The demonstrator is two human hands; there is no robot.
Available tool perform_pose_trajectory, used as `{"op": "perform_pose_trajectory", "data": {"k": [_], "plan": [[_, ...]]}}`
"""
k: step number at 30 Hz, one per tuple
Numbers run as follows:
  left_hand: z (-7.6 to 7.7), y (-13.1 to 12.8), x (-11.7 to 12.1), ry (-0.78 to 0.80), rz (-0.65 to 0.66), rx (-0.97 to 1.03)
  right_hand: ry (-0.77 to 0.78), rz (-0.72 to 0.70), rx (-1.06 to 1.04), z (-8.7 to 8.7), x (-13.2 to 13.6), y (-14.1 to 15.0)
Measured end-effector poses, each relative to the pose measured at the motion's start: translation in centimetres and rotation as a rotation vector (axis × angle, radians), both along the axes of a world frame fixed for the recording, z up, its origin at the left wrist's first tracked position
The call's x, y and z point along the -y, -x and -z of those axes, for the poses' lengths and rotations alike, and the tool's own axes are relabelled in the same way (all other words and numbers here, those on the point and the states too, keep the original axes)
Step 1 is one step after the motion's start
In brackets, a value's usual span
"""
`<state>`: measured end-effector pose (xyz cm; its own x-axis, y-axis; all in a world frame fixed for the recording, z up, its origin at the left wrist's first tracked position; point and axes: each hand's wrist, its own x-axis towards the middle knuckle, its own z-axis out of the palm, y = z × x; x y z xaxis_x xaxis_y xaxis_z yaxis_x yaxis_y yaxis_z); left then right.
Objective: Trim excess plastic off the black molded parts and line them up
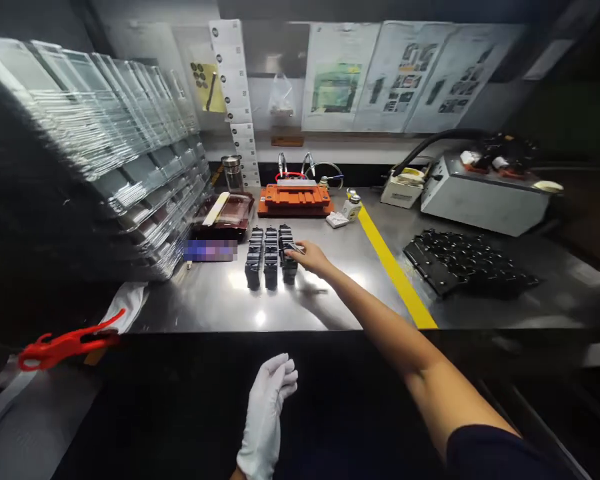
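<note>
Three rows of black parts stand side by side on the metal bench: a left row (254, 259), a middle row (271, 260) and a right row (287, 233). My bare right hand (309, 257) reaches to the right row, its fingers closed on a thin silver tool (295, 248) that looks like tweezers. The tool lies over the top of that row; whether its tip touches a part is too small to tell. In front of the bench edge hangs my left hand (271, 393) in a white glove. Its fingers are loosely bent, and nothing shows in them.
Behind the rows sits an orange fixture (296, 198). Stacked clear trays (130, 133) rise at left, beside a dark lidded box (225, 213). A small white bottle (353, 208) stands near yellow tape (393, 267). Black parts (470, 263) and a grey machine (473, 197) occupy the right.
</note>
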<state>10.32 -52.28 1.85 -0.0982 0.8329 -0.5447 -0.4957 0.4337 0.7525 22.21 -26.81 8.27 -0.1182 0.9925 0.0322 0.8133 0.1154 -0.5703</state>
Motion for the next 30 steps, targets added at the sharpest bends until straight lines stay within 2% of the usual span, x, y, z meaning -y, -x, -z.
{"op": "perform_pose_trajectory", "data": {"k": [2, 4, 6, 9, 11, 14, 16, 18, 20, 23, 24, 26, 28, 30], "plan": [[1.0, 1.1, 0.1, 0.035, -0.012, -0.035, -0.037, 0.012, -0.036, -0.1, 0.2, -1.4], [2.4, 2.4, -0.1, 0.056, -0.038, -0.057, -0.059, 0.076, -0.027, -0.6, 1.1, -5.3], [4.1, 3.6, -0.3, 0.115, -0.02, -0.055, -0.069, 0.231, 0.027, -1.2, 2.6, -11.1], [6.0, 4.1, -0.3, 0.195, 0.002, -0.095, -0.106, 0.579, 0.159, -2.0, 5.5, -20.6], [6.1, 3.3, -0.1, 0.193, 0.031, -0.149, -0.107, 0.733, 0.222, -1.9, 7.2, -25.5], [4.1, 0.7, -0.3, 0.115, 0.124, -0.234, -0.094, 0.769, 0.24, -0.8, 9.1, -29.3], [2.0, -1.5, -0.7, 0.06, 0.239, -0.243, -0.098, 0.755, 0.209, 0.2, 9.9, -29.7], [0.1, -3.8, -1.4, 0.011, 0.342, -0.226, -0.09, 0.718, 0.147, 1.1, 10.6, -28.8], [-1.3, -5.7, -2.3, -0.035, 0.391, -0.22, -0.065, 0.636, 0.062, 2.0, 11.6, -26.8], [-2.3, -7.5, -3.5, -0.083, 0.39, -0.25, -0.009, 0.462, -0.073, 3.1, 14.5, -22.2], [-2.4, -7.8, -3.9, -0.104, 0.378, -0.279, 0.027, 0.384, -0.128, 3.4, 15.7, -20.5], [-2.5, -7.8, -4.3, -0.17, 0.354, -0.344, 0.17, 0.136, -0.288, 3.4, 17.9, -17.2], [-2.7, -7.3, -4.3, -0.235, 0.334, -0.394, 0.304, -0.152, -0.308, 2.7, 19.3, -14.8], [-3.0, -6.6, -3.8, -0.231, 0.339, -0.416, 0.329, -0.33, -0.262, 1.7, 19.5, -13.6]]}}
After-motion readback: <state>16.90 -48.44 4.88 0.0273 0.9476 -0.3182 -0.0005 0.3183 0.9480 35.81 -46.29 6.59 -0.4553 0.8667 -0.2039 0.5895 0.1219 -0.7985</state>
